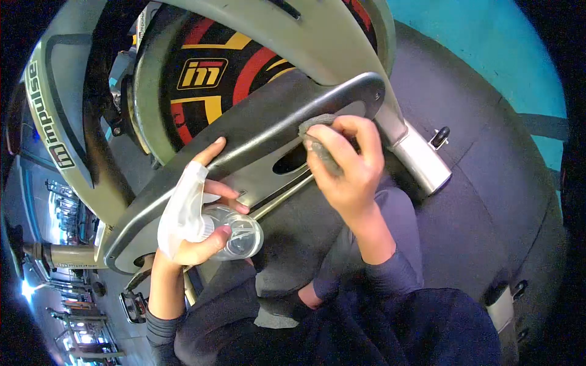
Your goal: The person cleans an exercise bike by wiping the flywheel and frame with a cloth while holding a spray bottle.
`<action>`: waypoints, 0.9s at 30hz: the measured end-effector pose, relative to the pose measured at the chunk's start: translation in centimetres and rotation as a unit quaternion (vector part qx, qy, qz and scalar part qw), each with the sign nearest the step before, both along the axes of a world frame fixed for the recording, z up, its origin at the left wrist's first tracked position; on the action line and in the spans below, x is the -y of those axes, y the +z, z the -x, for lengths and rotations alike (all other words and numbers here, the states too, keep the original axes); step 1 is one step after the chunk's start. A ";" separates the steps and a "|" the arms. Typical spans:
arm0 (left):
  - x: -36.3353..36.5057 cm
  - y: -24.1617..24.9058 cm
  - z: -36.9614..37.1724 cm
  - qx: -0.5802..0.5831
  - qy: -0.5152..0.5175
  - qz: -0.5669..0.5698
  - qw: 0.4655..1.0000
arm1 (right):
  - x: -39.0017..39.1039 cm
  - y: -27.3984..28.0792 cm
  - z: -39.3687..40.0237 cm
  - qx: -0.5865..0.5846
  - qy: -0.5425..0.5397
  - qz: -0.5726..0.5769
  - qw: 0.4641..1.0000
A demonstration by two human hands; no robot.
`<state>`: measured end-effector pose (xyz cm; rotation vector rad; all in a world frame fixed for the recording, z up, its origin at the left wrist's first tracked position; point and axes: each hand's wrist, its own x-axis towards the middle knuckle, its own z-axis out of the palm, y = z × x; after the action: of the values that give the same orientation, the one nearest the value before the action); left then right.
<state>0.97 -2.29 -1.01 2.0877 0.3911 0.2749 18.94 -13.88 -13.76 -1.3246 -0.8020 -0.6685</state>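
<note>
A clear spray bottle with a white trigger head [194, 207] is held in my left hand [204, 250]. That hand's index finger touches the dark edge of the exercise bike's long black side cover [256, 135]. In my right hand [349, 161] a grey cloth [318, 129] is bunched between fingers and thumb. The cloth lies against the cover near its upper right end, above a dark oval slot [289, 161]. My palm hides part of the cloth.
Behind the cover is the bike's round flywheel housing [201, 73] with red and yellow markings. A silver floor bar [421, 157] with a small wheel [440, 136] is at right. My bent knees are close below. Gym equipment [79, 329] stands along the far left.
</note>
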 end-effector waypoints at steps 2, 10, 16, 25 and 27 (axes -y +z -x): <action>-0.2 -0.1 0.1 0.002 -0.014 -0.001 1.000 | 0.7 0.1 -1.0 0.036 -0.052 0.039 0.997; -0.4 -0.3 0.0 0.021 -0.029 -0.021 0.999 | 1.5 -0.1 -2.0 0.015 -0.081 0.041 0.996; -0.1 0.0 -0.1 0.003 -0.025 -0.002 1.000 | 1.1 0.3 -1.2 0.010 -0.053 0.052 0.997; -0.2 -0.2 -0.2 0.006 -0.035 -0.006 0.999 | -1.1 0.3 1.7 0.105 -0.080 0.017 0.991; -0.2 -0.2 -0.1 0.004 -0.032 -0.007 0.999 | -1.9 0.6 4.5 0.134 -0.081 0.070 0.985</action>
<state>1.07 -2.08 -1.25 2.1083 0.3186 0.2487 14.47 -12.01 -13.20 -1.4567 -0.9783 -0.9475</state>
